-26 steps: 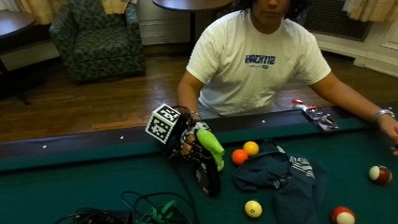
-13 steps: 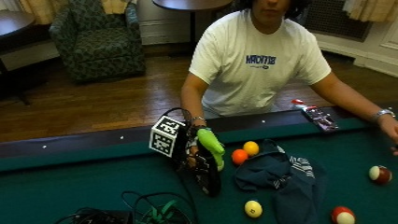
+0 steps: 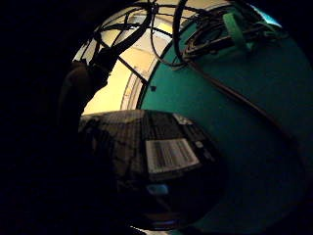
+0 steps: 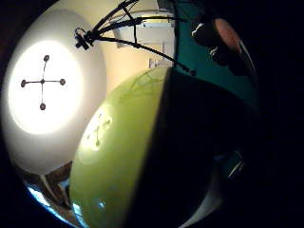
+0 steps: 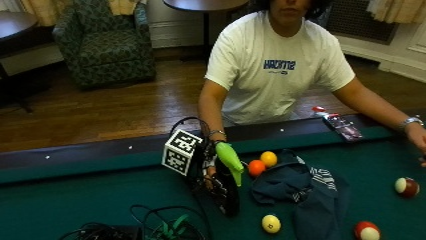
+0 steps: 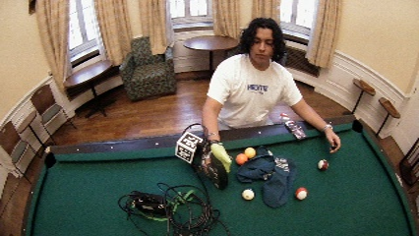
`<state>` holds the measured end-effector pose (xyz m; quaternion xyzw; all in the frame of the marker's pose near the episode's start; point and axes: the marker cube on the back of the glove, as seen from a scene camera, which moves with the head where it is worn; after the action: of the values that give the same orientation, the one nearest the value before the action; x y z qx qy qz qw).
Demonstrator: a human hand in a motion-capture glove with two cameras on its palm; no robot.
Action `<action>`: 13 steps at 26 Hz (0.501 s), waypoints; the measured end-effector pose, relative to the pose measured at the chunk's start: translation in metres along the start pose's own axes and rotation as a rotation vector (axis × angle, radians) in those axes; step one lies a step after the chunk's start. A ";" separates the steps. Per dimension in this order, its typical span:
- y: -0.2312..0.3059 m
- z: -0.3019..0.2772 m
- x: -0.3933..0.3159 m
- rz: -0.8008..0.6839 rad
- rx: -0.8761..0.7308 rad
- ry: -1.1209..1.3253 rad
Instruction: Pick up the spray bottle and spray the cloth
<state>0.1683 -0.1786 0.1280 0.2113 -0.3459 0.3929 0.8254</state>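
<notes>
The spray bottle (image 5: pixel 226 172) is held in the gloved right hand (image 5: pixel 214 175), low in the middle of the outside view. The cloth (image 5: pixel 299 185) is spread on the worktop (image 5: pixel 80 200) just to its right. The green nozzle should be pointed at the cloth before the trigger is squeezed.

Blue lettering on the white T-shirt (image 5: pixel 278 65) is too blurred to read; the bottle (image 3: pixel 161 166) bears a barcode.

Spray bottle (image 5: pixel 225 176): lime-green head, black body, white barcode label. Cloth (image 5: pixel 301 186): navy with white-striped patch. Pool table (image 5: pixel 80 210): green felt, dark rail. Balls: orange ball (image 5: pixel 256 167), yellow-orange ball (image 5: pixel 269 158), pale yellow ball (image 5: pixel 271 223), two red-and-white. Right hand (image 5: pixel 212 172): black glove.
</notes>
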 end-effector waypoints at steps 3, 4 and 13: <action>-0.005 0.007 -0.003 0.005 -0.012 0.005; -0.007 0.009 -0.004 0.006 -0.017 0.009; -0.018 0.023 -0.011 -0.010 -0.062 0.052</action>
<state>0.1687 -0.2092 0.1343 0.1770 -0.3354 0.3832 0.8422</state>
